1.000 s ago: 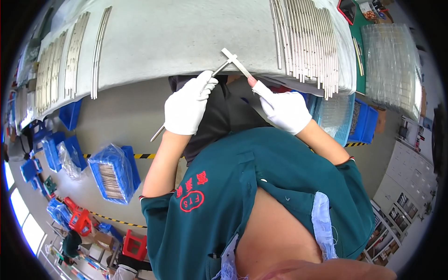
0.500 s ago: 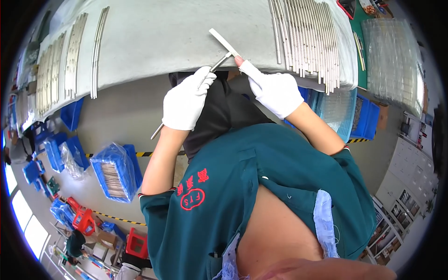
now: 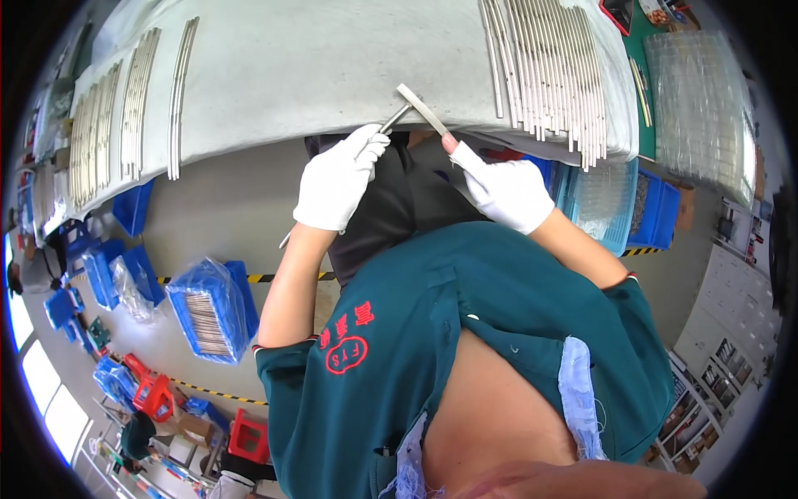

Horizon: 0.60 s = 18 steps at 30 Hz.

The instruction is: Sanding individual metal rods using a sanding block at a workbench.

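Observation:
My left hand (image 3: 337, 185), in a white glove, is closed around a thin metal rod (image 3: 396, 118). The rod's far end points up and right over the table's near edge, and its other end shows by my wrist. My right hand (image 3: 509, 193), also gloved but with a bare fingertip showing, grips a flat, pale narrow strip (image 3: 424, 110). The strip slants up and left, its far part lying against or just over the rod's tip; I cannot tell whether they touch. Some fingers of my right hand are hidden under the palm.
A grey-covered table (image 3: 332, 62) spans the top. Many rods (image 3: 553, 75) lie side by side at its right, with smaller groups (image 3: 137, 104) at its left. Plastic-wrapped clear tubes (image 3: 698, 108) are far right. Blue crates (image 3: 652, 212) stand below; a bagged crate of rods (image 3: 208, 312) is on the floor.
My right hand has moved right and toward me, drawing the strip along the rod's tip. My left hand has shifted slightly right, still holding the rod.

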Tool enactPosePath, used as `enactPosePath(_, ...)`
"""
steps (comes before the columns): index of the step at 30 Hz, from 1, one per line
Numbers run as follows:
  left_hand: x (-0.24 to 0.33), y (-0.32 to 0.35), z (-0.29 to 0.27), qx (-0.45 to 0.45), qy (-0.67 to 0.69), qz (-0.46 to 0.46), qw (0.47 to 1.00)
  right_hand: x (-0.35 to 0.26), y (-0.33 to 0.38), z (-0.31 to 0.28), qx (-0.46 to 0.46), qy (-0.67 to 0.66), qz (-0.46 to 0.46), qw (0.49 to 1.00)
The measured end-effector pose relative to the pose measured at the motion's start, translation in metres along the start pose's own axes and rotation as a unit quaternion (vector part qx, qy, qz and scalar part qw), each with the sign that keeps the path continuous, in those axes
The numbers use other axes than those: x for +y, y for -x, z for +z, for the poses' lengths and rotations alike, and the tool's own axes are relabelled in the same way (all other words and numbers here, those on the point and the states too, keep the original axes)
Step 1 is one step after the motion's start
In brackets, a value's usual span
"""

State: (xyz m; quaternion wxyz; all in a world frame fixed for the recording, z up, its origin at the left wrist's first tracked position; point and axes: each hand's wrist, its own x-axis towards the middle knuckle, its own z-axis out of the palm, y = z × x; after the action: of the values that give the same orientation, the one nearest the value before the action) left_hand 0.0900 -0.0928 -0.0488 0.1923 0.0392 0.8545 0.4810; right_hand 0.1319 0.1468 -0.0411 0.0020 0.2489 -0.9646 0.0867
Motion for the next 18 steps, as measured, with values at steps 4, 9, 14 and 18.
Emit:
enactPosePath(4,0.000,-0.001,0.001,0.014,0.073,0.029,0.997,0.000,-0.022,-0.004,0.033,-0.018,0.048,0.998)
enactPosePath(9,0.008,0.002,0.014,0.011,0.167,-0.045,0.985,0.011,-0.024,0.007,0.083,0.015,0.015,0.996)
enactPosePath(14,0.016,0.004,0.037,-0.014,0.338,-0.151,0.929,0.006,-0.017,-0.007,-0.049,-0.083,0.080,0.992)
enactPosePath(18,0.019,0.003,0.056,0.026,0.338,-0.075,0.938,-0.001,-0.016,-0.003,0.033,-0.116,0.048,0.992)
